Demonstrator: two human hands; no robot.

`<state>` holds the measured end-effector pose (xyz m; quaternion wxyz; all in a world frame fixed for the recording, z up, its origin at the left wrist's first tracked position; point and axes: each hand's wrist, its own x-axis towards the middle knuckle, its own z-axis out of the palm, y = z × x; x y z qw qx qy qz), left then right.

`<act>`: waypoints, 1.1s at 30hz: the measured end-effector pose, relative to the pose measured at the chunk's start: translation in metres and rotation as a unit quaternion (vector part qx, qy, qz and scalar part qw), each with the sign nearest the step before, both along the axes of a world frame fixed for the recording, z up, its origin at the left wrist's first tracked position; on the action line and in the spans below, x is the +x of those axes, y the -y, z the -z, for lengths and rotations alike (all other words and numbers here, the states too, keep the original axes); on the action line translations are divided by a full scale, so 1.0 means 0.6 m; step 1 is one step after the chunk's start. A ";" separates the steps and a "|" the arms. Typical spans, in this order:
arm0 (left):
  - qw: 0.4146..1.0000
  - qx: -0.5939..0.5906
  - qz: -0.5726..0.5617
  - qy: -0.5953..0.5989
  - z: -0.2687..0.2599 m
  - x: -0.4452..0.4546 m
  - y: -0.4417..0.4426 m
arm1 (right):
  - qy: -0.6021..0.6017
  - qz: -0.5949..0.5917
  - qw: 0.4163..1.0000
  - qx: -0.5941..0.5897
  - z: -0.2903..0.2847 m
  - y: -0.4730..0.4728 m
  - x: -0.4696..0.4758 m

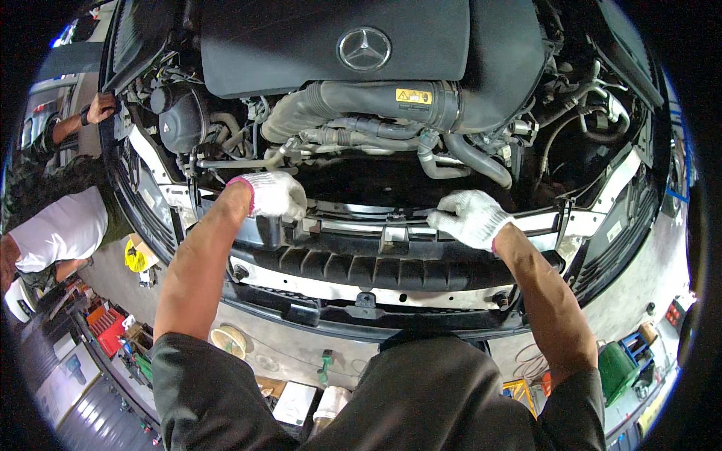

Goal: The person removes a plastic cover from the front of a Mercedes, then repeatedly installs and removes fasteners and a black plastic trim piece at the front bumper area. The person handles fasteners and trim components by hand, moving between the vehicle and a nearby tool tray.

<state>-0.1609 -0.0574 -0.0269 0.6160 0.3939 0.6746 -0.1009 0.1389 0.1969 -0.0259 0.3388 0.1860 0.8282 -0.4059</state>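
Observation:
Both my hands wear white knit work gloves over the open front of a car's engine bay. My left hand point(278, 195) is at the left part of the front crossmember point(361, 226), its fingers curled and their tips hidden. At the right part of the same crossmember, my right hand point(471, 220) has bent fingers close to the upper edge. Whether either hand grips that edge is not plain. A dark gap separates the crossmember from the ribbed air intake duct point(372, 101). Below it runs a black ribbed air guide point(372, 269) above a white bumper beam point(428, 297).
A black engine cover point(282, 45) with a Mercedes star lies behind. A coolant reservoir point(183, 124) stands at left, where a person's hand point(101, 107) rests on the car's edge. On the floor are a bucket point(230, 340), a green tool point(325, 363) and a red toolbox point(107, 330).

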 end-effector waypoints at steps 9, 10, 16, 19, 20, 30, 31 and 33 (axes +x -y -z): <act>1.000 -0.001 -0.012 0.015 0.011 -0.012 0.006 | 0.080 0.000 0.997 0.005 0.039 -0.008 -0.023; 1.000 -0.003 -0.004 0.011 0.007 -0.011 0.001 | 0.099 -0.011 0.995 -0.012 0.035 -0.012 -0.031; 0.999 0.012 -0.007 -0.040 0.011 0.001 0.002 | 0.079 -0.023 0.996 0.013 0.040 -0.015 -0.034; 0.999 0.012 -0.010 -0.032 0.002 0.004 0.001 | 0.052 -0.025 0.998 -0.015 0.036 -0.019 -0.018; 1.000 0.001 -0.003 -0.031 -0.006 0.007 -0.003 | 0.043 -0.025 0.998 -0.030 0.034 -0.021 -0.010; 0.978 0.202 -0.055 0.007 -0.002 0.179 -0.091 | -0.014 0.045 0.999 0.008 -0.021 -0.036 0.038; 0.979 0.193 -0.066 0.016 -0.002 0.180 -0.089 | 0.006 0.029 0.999 0.015 -0.020 -0.038 0.039; 0.980 0.176 -0.088 0.034 -0.003 0.174 -0.084 | 0.047 -0.002 0.999 0.028 -0.019 -0.037 0.022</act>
